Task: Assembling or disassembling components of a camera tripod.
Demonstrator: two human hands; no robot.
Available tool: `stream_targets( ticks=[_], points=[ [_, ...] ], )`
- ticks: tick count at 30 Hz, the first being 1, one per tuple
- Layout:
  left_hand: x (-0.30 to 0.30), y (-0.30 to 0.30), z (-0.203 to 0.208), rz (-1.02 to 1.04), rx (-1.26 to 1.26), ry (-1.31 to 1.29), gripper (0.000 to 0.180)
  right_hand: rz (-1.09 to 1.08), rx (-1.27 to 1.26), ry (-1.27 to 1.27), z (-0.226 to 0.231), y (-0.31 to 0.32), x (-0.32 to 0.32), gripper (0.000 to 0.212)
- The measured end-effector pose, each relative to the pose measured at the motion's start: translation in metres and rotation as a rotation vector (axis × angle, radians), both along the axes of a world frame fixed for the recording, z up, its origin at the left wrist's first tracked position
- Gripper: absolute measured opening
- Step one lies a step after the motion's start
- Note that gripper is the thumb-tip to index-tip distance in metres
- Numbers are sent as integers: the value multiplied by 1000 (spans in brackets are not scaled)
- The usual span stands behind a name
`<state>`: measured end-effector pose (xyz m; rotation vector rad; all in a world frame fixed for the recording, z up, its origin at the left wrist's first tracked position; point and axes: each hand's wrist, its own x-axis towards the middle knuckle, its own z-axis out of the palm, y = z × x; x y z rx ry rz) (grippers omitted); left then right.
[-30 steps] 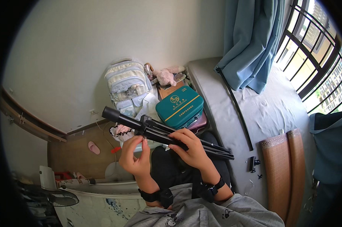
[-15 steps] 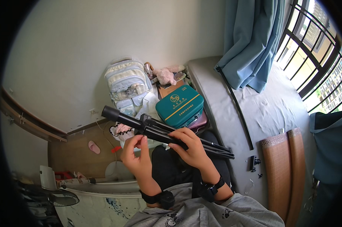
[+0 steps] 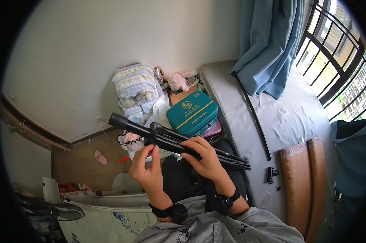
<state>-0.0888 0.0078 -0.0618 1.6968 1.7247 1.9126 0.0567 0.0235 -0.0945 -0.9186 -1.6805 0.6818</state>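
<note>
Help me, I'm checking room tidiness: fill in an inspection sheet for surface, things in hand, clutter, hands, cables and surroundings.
Surface: grey mattress, wrinkled
Things in hand: black folding stand, slanting above the lap
Clutter: pale backpack, teal case, small black part, brown mat
Hands: right hand grips the stand; left hand pinches at its underside, contact unclear
Cables: thin cord by the wall
Surroundings: blue curtain, barred window

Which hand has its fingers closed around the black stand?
The right hand, closed around the black stand's slim part; the left hand only has fingertips at its underside, nearer the thick end.
</note>
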Motion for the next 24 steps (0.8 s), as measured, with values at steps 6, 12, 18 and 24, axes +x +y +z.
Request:
stream_targets(
  ticks=[6,12,18,24],
  points=[
    [1,2,2,-21,-15,12,8,-6,14,9,2,1,1,27],
    [5,1,5,-110,-35,22,10,123,-139,54,24,10,17,23],
    [15,-7,14,-175,21,57,11,124,-22,159,66,23,20,21],
    [22,-12,20,-243,49,20,12,221,99,121,72,25,23,17]
  ],
)
